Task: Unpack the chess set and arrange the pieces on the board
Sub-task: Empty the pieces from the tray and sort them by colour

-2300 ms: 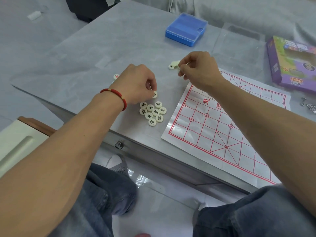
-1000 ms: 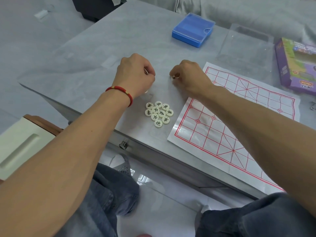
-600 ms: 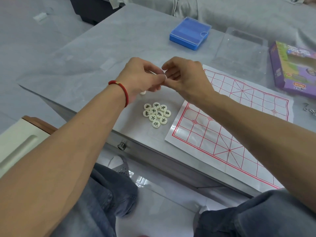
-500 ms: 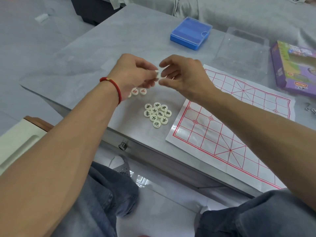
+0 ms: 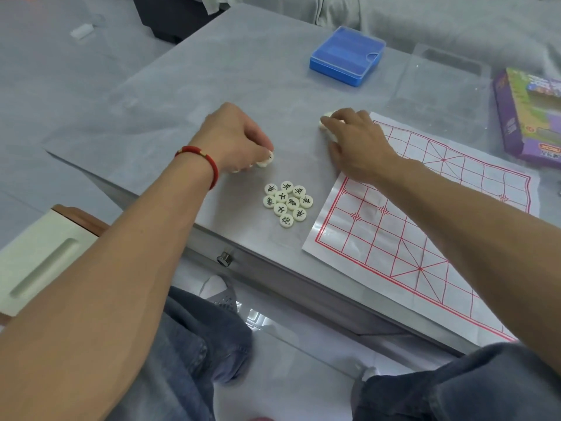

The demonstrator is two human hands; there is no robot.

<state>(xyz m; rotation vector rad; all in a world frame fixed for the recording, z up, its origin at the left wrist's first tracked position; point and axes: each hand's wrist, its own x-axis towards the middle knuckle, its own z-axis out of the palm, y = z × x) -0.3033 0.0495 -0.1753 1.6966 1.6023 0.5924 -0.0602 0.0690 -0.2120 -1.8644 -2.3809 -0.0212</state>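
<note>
- Red-lined board [image 5: 425,226] unrolled at 3 o'clock, no pieces on it yet
- sorted black pieces [image 5: 287,203] clustered at 6 o'clock of the hands, off-board
- left hand [image 5: 233,138] curled over a few pieces [image 5: 263,161], right hand [image 5: 355,141] fingers pinching more pieces [image 5: 325,124] at 12 o'clock
- placement all left, I judge

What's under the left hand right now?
Under the left hand, a few white pieces peek out at the fingertips, on the table. Their faces and exact count are covered by the hand; whether more lie beneath the palm cannot be seen.
</note>
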